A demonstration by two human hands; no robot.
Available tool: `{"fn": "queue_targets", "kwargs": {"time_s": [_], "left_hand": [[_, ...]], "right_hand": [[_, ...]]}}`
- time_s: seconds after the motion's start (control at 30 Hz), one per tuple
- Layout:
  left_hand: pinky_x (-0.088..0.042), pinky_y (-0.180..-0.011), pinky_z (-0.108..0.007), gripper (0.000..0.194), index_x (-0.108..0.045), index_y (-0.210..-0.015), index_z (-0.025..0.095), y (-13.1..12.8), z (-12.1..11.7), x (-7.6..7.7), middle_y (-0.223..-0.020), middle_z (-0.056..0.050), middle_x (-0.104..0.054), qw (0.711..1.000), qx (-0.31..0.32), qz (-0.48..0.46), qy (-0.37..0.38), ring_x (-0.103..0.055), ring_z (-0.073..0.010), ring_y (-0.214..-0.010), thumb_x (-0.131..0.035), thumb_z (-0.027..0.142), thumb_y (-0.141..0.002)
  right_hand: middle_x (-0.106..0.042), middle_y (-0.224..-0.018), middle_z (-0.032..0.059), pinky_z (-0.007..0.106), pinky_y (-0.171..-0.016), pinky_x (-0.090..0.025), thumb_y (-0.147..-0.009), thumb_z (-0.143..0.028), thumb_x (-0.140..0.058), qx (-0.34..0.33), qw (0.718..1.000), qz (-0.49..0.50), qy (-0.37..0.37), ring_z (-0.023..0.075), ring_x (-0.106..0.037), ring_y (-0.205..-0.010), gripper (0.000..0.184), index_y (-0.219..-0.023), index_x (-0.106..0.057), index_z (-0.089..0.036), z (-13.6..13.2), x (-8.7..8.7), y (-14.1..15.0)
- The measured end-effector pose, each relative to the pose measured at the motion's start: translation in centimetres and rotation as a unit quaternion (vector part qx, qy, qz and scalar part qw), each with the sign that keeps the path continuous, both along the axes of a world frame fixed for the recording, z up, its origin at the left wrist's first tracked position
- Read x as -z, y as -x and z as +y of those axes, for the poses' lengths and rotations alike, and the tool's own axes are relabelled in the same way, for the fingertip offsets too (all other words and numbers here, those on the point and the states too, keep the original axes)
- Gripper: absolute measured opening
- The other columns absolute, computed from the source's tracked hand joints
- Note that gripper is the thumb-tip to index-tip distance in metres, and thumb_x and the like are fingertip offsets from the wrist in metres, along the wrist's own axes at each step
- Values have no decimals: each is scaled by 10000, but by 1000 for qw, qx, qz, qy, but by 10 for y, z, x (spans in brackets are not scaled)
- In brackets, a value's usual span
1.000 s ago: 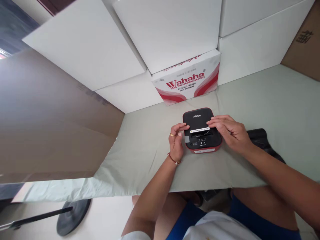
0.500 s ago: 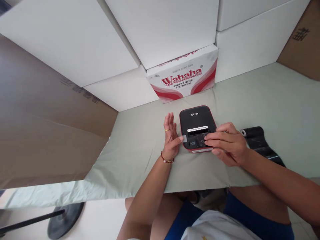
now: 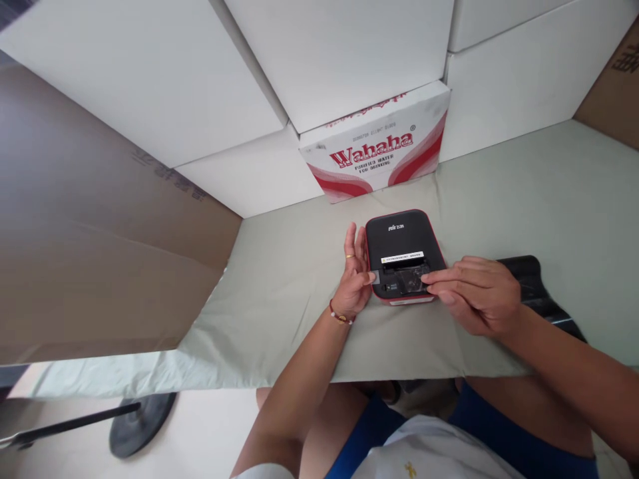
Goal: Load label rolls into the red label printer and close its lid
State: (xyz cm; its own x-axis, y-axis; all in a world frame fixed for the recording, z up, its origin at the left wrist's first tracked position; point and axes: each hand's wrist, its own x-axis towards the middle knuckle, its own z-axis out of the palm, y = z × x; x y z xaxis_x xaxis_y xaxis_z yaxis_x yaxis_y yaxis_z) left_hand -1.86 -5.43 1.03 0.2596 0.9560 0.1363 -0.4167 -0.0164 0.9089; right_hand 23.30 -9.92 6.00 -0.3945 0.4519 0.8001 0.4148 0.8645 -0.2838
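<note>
A black and red label printer [image 3: 399, 239] sits on the cloth-covered table. My left hand [image 3: 355, 279] lies along its left side, fingers upright against the edge, thumb pressed on a grey latch tab. From the slot below a white warning strip, a glossy dark film [image 3: 410, 281] comes out over the printer's front. My right hand [image 3: 476, 289] has its fingertips together on the right edge of that film, with the thumb bent below them. Whether the thumb tip touches the film cannot be made out.
A roll of black film [image 3: 524, 273] lies partly unrolled behind my right wrist. Behind the printer stand a Wahaha water carton [image 3: 377, 156] and large white boxes [image 3: 349, 53]. Brown cardboard [image 3: 114, 246] rises at the left. A round black stand base [image 3: 142, 426] is on the floor.
My right hand came from the printer's right edge down onto the dark film, which now covers the panel below the slot. My left hand's fingers straightened and its thumb came onto the latch tab.
</note>
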Motion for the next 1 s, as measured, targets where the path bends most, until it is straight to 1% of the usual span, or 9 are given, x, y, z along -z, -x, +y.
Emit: {"fn": "queue_targets", "kwargs": {"time_s": [0.23,0.3,0.37,0.47,0.53,0.6,0.7,0.87,1.0], "left_hand": [[-223,-1392,-526,1080,-313,-1638,500,-2,0,6,-1820,26,-252,1000,2,-4,-22,-147,-323,-1725,-906,442,-737],[-228,-1387,-537,1040,-354,-1626,471,-3,1,8,-1799,8,-303,999,13,-18,-23,-203,-334,-1709,-899,446,-741],[-241,-1379,-545,1003,-381,-1613,454,-4,3,8,-1769,-5,-361,999,10,-39,-21,-264,-339,-1686,-892,450,-750],[-266,-1363,-547,874,-425,-1585,424,-6,6,8,-1702,-33,-462,998,-18,-63,-4,-357,-331,-1644,-846,507,-823],[-271,-1358,-543,786,-476,-1543,390,-7,7,7,-1653,-54,-517,997,-38,-61,15,-401,-323,-1618,-830,519,-852],[-268,-1358,-531,750,-518,-1494,361,-8,9,8,-1627,-63,-540,997,-53,-49,31,-411,-314,-1610,-859,477,-836],[-266,-1358,-512,743,-547,-1450,335,-8,12,10,-1630,-70,-532,996,-63,-40,44,-392,-306,-1620,-894,420,-799],[-265,-1359,-497,719,-560,-1413,320,-8,15,13,-1630,-67,-533,996,-64,-42,46,-390,-302,-1620,-892,396,-780],[-257,-1358,-487,686,-580,-1389,303,-8,16,14,-1634,-67,-530,996,-68,-37,40,-370,-304,-1625,-881,398,-780]], "right_hand": [[-853,-942,52,359,-648,-458,-974,-151,-644,33,999,-10,-10,168,-642,-666,150,-876,-736,-218,-1,-8,3],[-825,-854,37,376,-722,-474,-1008,-208,-629,33,998,-35,40,184,-627,-705,223,-803,-715,-224,1,-21,4],[-759,-742,26,368,-774,-488,-1069,-316,-556,20,985,-82,148,194,-637,-746,376,-725,-683,-232,6,-41,6],[-737,-764,36,337,-728,-473,-1106,-416,-448,61,934,-207,285,196,-661,-758,473,-758,-706,-225,24,-75,18],[-791,-922,68,335,-722,-458,-1082,-331,-455,132,887,-320,305,215,-699,-825,365,-926,-762,-209,39,-92,33],[-813,-1035,115,339,-731,-464,-1015,-200,-500,188,828,-423,316,254,-735,-918,290,-1079,-783,-196,53,-100,52],[-821,-1074,172,355,-755,-500,-953,-120,-540,214,773,-492,338,310,-763,-1004,321,-1122,-808,-178,70,-97,76],[-806,-1203,215,396,-864,-554,-956,-120,-566,221,760,-496,358,352,-758,-1133,338,-1198,-800,-149,83,-83,92],[-788,-1258,226,393,-866,-560,-954,-143,-581,234,770,-471,362,354,-757,-1148,445,-1383,-700,-138,83,-78,87]]}}
